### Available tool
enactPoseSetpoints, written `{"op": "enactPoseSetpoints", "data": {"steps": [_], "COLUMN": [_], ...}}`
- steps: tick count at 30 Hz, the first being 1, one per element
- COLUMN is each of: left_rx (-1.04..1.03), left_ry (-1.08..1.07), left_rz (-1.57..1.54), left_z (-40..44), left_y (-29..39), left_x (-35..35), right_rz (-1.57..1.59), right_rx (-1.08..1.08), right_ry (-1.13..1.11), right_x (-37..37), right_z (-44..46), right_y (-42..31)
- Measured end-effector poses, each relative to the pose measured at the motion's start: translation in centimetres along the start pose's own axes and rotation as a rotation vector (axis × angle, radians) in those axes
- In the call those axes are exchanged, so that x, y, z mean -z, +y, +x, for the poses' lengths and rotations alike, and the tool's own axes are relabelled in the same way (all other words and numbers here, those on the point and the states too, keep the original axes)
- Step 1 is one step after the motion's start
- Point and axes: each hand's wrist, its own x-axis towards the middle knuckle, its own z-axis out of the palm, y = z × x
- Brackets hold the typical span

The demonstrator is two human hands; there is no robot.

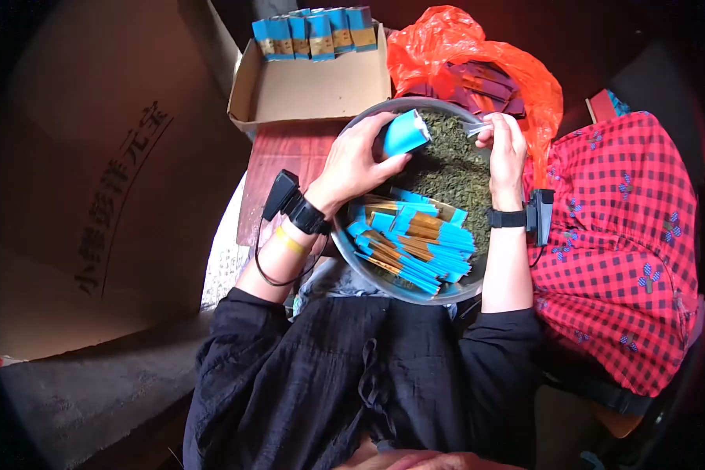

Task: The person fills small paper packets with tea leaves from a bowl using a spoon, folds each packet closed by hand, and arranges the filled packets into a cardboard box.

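A large cardboard panel (70, 157) is standing on the left, and a red checked cloth (627, 235) is spreading on the right. Between them, a round basin (456, 298) is holding dried green leaves (450, 172), with flat blue-and-gold packets (423, 243) lying on its near side. Beyond it, a red plastic bag (446, 31) is sitting on the far right and an open carton (313, 90) far left. The left hand (360, 160) is gripping a blue packet (404, 134) above the leaves; the right hand (505, 145) is pinching a small pale utensil (475, 127) just rightward.
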Motion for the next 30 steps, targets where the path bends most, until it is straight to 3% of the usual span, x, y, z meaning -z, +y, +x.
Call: {"op": "enactPoseSetpoints", "data": {"steps": [2,6,9,11,13,19,24,27,29,30], "left_rx": [-0.009,0.006,0.005,0.017,0.067,0.035,0.189,0.136,0.128,0.127], "left_ry": [-0.007,-0.038,-0.033,-0.029,-0.056,-0.028,-0.022,0.047,0.067,0.056], "left_rz": [0.027,0.057,0.059,0.051,0.026,0.045,-0.036,0.022,-0.005,0.024], "left_z": [0.0,0.0,-0.1,0.0,0.1,0.3,0.3,0.1,0.1,0.0], "left_y": [-0.1,-0.1,-0.3,0.0,0.4,0.1,0.8,0.1,-0.2,-0.2], "left_x": [-0.1,-0.1,-0.2,-0.1,0.0,-0.2,0.1,-0.2,-0.2,-0.2], "right_rz": [0.200,0.142,-0.121,-0.351,-0.398,-0.380,-0.863,-0.583,-0.541,-0.430], "right_rx": [0.062,0.132,0.410,0.714,0.846,0.636,0.342,0.269,0.262,0.139], "right_ry": [0.052,-0.092,-0.195,-0.176,-0.150,0.138,-0.147,-0.325,-0.316,-0.325], "right_x": [-0.3,-1.9,-3.3,-3.9,-3.8,-2.0,-1.8,-2.8,-2.7,-2.5], "right_z": [-0.3,-1.5,-3.0,-3.3,-3.5,-1.9,-1.3,-1.7,-1.1,-0.7], "right_y": [-0.5,-1.7,-3.0,-3.7,-4.2,-1.9,0.7,1.7,2.6,3.0]}}
